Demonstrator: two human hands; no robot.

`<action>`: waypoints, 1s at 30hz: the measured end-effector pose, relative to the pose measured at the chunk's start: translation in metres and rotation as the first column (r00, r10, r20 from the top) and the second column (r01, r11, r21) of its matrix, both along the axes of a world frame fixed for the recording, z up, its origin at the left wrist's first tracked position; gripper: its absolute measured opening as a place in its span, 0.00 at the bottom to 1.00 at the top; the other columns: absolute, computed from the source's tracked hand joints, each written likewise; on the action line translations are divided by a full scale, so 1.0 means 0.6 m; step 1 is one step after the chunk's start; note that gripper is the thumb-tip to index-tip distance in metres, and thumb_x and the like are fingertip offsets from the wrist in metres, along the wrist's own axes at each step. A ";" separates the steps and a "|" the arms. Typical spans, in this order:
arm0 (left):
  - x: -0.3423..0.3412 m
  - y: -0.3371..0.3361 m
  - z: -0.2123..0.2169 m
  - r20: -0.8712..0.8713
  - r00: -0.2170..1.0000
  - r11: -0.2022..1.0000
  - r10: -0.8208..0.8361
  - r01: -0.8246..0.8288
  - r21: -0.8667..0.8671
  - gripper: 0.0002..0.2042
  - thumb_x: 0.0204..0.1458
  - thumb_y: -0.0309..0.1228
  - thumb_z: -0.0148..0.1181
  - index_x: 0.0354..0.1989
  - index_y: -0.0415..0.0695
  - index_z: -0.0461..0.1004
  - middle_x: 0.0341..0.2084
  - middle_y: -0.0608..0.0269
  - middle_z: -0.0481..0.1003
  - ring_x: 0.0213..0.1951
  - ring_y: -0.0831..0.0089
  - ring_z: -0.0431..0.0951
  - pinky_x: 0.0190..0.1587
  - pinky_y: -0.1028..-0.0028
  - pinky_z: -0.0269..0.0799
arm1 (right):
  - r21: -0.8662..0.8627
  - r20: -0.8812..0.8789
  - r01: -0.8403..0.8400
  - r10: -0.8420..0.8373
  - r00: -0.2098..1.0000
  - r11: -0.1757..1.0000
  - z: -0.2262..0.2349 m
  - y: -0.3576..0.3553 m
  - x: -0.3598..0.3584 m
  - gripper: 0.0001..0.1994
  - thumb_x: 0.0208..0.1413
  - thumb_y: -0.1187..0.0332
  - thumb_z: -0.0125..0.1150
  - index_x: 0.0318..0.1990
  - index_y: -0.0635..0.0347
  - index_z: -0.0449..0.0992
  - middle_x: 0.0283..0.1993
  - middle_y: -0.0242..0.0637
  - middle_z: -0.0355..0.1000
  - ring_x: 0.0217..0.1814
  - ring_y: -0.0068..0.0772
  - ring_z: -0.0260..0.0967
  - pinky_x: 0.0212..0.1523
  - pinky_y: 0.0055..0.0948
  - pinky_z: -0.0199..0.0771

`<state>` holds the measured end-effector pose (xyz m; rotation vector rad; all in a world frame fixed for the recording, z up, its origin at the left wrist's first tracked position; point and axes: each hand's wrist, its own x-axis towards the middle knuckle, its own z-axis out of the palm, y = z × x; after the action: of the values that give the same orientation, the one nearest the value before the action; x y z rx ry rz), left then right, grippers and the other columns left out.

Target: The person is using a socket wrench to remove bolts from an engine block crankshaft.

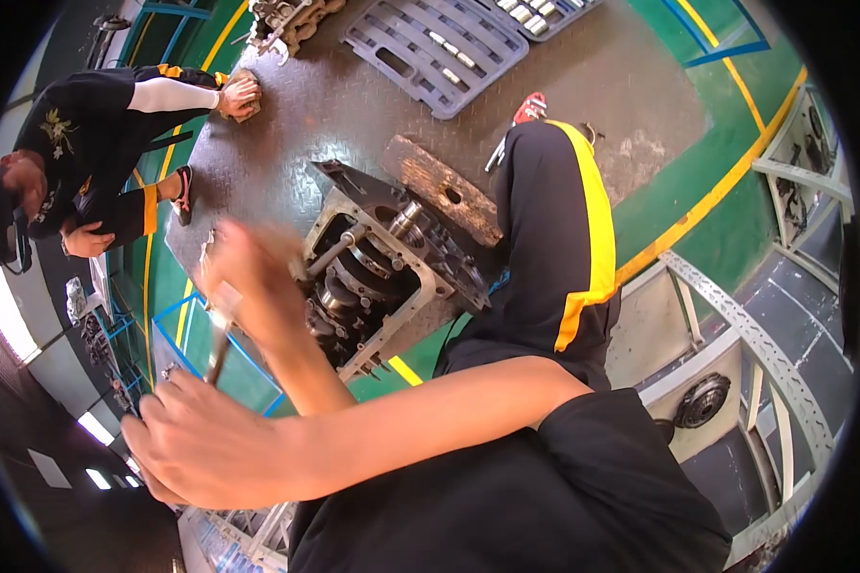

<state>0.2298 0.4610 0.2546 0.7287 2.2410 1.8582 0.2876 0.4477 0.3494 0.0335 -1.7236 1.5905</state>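
Note:
My right hand point(205, 439), at the lower left, is closed in a fist around the metal handle of a wrench point(217, 361). My right forearm crosses over my left one. My left hand point(253, 272) is beyond it, smeared by motion, at the wrench's far end; its fingers cannot be made out. A metal bar point(336, 250) runs from beside my left hand into an open engine block point(406, 325). Inside the block, the crankshaft point(339, 294) shows. Beside the block lies a worn wooden plank point(444, 189) with a hole in it.
A grey socket case point(430, 91) lies open on the metal plate point(631, 105). Another engine part point(287, 24) stands at the far edge. A co-worker point(76, 134) crouches at left, one hand on a small block point(246, 105). My bent leg point(545, 229) borders the plank. White racks point(736, 353) stand at right.

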 end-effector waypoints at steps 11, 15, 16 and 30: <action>0.073 -0.026 -0.011 -0.014 0.975 0.961 -0.221 0.220 0.167 0.23 0.62 0.30 0.51 0.13 0.48 0.53 0.09 0.71 0.54 0.13 0.77 0.54 0.20 0.73 0.54 | 0.077 0.000 -0.047 0.047 0.999 0.996 0.019 -0.025 0.000 0.12 0.51 0.64 0.57 0.32 0.66 0.70 0.23 0.39 0.68 0.27 0.38 0.67 0.35 0.36 0.63; -0.087 -0.050 0.015 0.142 0.976 0.977 0.167 -0.183 0.109 0.18 0.65 0.36 0.47 0.20 0.46 0.63 0.13 0.72 0.50 0.15 0.80 0.48 0.20 0.78 0.49 | -0.124 0.109 -0.026 0.040 0.993 0.992 0.027 0.071 -0.019 0.12 0.54 0.65 0.54 0.28 0.67 0.70 0.24 0.46 0.71 0.28 0.47 0.71 0.32 0.43 0.68; -0.058 -0.110 -0.023 -0.008 0.928 0.928 0.371 -0.371 0.023 0.18 0.64 0.35 0.49 0.18 0.46 0.64 0.13 0.69 0.58 0.15 0.79 0.54 0.19 0.77 0.51 | -0.152 0.086 -0.088 0.102 0.991 0.984 0.023 0.086 -0.033 0.13 0.55 0.65 0.54 0.28 0.68 0.69 0.23 0.48 0.71 0.27 0.50 0.72 0.31 0.45 0.70; 0.061 0.018 0.138 0.139 0.911 0.893 -0.388 0.334 0.301 0.27 0.62 0.38 0.52 0.11 0.47 0.50 0.08 0.72 0.50 0.13 0.82 0.45 0.18 0.75 0.40 | 0.589 -0.402 0.212 0.054 0.914 0.780 0.114 0.049 -0.014 0.09 0.49 0.68 0.57 0.26 0.67 0.71 0.20 0.44 0.68 0.23 0.45 0.72 0.23 0.37 0.73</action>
<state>0.2664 0.4719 0.3374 0.8898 1.6138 1.9615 0.2793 0.4770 0.4178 0.5696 -1.8050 0.8012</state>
